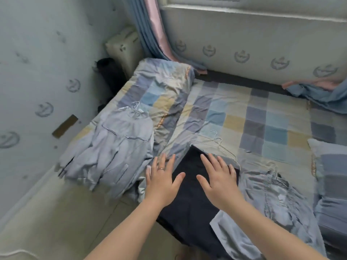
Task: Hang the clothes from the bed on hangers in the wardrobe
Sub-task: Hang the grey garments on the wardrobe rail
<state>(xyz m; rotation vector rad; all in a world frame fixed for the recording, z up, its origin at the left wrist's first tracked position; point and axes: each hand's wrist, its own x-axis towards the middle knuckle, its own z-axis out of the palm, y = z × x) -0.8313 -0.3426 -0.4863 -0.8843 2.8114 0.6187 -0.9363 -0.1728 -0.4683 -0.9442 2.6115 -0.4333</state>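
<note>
A dark navy garment (189,199) lies flat on the near edge of the bed. My left hand (162,179) hovers over its left border with fingers spread. My right hand (218,180) is spread over its upper right part. Neither hand holds anything. A thin white wire hanger (217,145) lies on the bed just beyond the dark garment. A pale blue dress (112,145) on a wire hanger lies to the left. Another pale blue garment (272,196) with a hanger at its top lies to the right, partly over the dark one.
The bed (262,117) has a checked blue, grey and yellow sheet. A matching pillow (161,87) sits at the far left and another pillow (330,177) at the right edge. Blue and pink curtains (150,29) hang in the corner. Patterned walls close in left and behind.
</note>
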